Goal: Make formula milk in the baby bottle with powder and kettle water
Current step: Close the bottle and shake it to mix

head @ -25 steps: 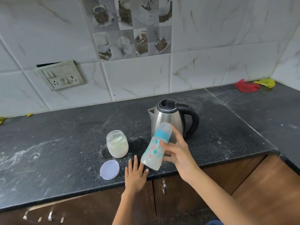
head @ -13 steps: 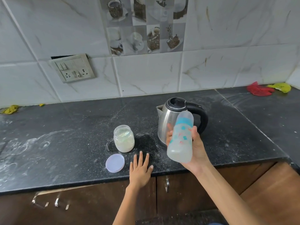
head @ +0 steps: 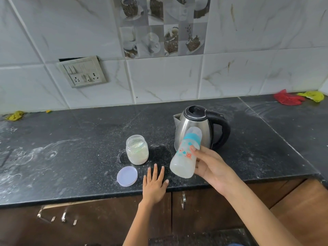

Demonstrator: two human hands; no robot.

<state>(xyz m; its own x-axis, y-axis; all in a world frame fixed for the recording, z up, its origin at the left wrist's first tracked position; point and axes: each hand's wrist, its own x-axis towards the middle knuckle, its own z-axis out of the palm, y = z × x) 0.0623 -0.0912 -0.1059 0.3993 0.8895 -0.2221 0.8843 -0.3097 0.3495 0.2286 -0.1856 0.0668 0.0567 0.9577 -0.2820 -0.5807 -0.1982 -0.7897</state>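
My right hand (head: 211,167) grips a capped baby bottle (head: 184,155) with a teal collar, tilted with its top leaning right, above the black counter (head: 71,157); milky liquid fills its lower part. Right behind the bottle a steel kettle (head: 193,128) with a black handle stands with its lid shut. To the left sits an open glass jar of powder (head: 137,152), and its lilac lid (head: 127,176) lies flat in front of it. My left hand (head: 154,183) rests flat on the counter's front edge, fingers spread, holding nothing.
A switch and socket plate (head: 82,71) hangs loose on the tiled wall. Red (head: 287,99) and yellow (head: 311,95) cloths lie at the back right, another yellow scrap (head: 16,115) at the back left. White powder dusts the counter. Brown cabinets (head: 106,222) run below.
The bottle in my right hand has swung: tilted a second ago, nearly upright and higher half a second ago, tilted and lower now. My left hand stays on the counter edge.
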